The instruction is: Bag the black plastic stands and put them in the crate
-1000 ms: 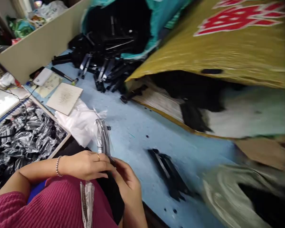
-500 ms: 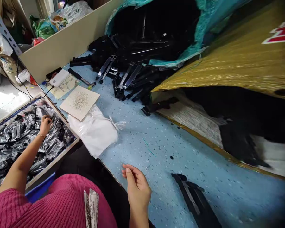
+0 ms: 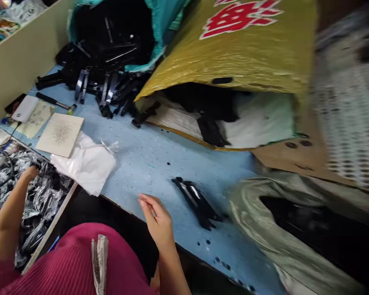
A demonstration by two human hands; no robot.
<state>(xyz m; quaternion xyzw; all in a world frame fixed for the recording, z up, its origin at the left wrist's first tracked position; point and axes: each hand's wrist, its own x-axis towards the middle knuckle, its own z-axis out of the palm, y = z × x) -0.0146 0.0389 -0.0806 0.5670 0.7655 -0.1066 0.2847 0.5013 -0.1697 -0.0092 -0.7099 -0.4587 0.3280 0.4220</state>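
Note:
At the left, my left hand (image 3: pixel 33 171) reaches down into a shallow crate (image 3: pixel 53 235) heaped with black parts in clear plastic bags (image 3: pixel 43 200). Its fingers are mostly hidden among the bags, so whether it grips one cannot be made out. My right hand (image 3: pixel 158 223) hovers by the table's front edge, fingers loosely curled and thumb a little apart, with nothing visible in it. To its right, a pair of long, slim black parts (image 3: pixel 198 200) lies on the blue speckled table (image 3: pixel 135 164).
A teal bag (image 3: pixel 155 45) spills more black parts (image 3: pixel 110 92) at the back. A yellow woven sack (image 3: pixel 249 57) gapes beside it. A grey-green bag (image 3: pixel 252 196) holds something black at right. White plastic bags (image 3: pixel 89 166), a square board (image 3: pixel 60 133) and a hammer (image 3: pixel 57 102) lie left.
The view has swung to the right, bringing the grey-green bag into sight. My left hand has sunk lower among the bagged parts. My right hand keeps its loose curl.

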